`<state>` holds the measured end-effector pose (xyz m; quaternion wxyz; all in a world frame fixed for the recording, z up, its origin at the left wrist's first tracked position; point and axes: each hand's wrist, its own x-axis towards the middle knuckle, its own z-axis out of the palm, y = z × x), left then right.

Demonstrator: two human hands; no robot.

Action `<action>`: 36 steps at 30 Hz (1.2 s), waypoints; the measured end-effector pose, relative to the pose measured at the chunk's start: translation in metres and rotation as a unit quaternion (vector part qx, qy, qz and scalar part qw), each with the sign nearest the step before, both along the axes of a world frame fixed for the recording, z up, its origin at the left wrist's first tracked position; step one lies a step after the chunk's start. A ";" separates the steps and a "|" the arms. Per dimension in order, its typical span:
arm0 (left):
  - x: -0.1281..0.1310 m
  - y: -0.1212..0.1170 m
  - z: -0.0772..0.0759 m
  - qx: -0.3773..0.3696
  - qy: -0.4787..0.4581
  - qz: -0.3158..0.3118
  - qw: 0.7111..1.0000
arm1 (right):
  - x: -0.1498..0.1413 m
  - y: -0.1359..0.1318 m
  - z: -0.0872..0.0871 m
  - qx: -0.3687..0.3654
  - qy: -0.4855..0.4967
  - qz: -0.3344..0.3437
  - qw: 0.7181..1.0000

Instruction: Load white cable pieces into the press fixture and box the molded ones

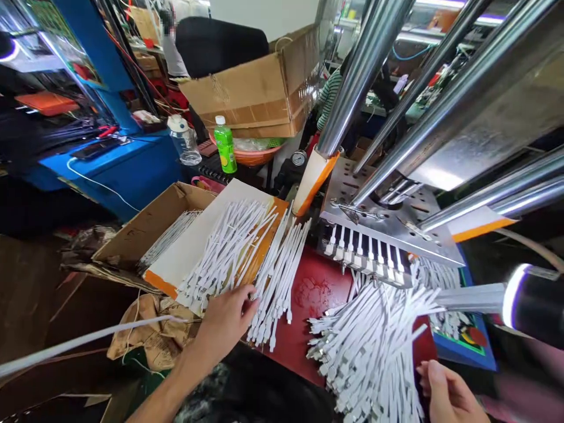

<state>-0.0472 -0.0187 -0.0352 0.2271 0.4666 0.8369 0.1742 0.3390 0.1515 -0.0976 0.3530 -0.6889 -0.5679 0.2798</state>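
Observation:
Short white cables with small connector ends lie in bundles before me. My left hand (229, 317) is closed, thumb and index finger curled together at the edge of the left cable bundle (275, 282); what they pinch is too small to make out. Behind it, more cables (229, 247) rest on a white board with orange edges (176, 258). At the lower right, my right hand (453, 390) has curled fingers beside a large cable pile (374, 346); anything inside them is hidden. Above that pile, a row of white connectors (363, 261) sits in the press's metal fixture.
Steel columns (352, 82) rise from the press plate (388, 220) on the right. A lamp (524, 296) juts in there. Left stands an open cardboard box (132, 235) with cables. Behind are a green bottle (225, 147), a clear jug (184, 141) and a large carton (247, 100).

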 end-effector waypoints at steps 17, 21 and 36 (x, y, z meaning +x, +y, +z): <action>-0.004 0.038 0.015 -0.097 0.113 -0.050 0.988 | 0.005 0.006 -0.003 -0.041 0.035 -0.021 0.998; -0.008 0.058 0.017 -0.072 0.117 -0.102 0.985 | 0.005 0.006 -0.003 -0.026 0.039 -0.019 0.999; -0.013 0.053 0.026 -0.050 0.081 -0.176 0.980 | 0.003 0.007 0.000 -0.028 0.047 -0.011 0.998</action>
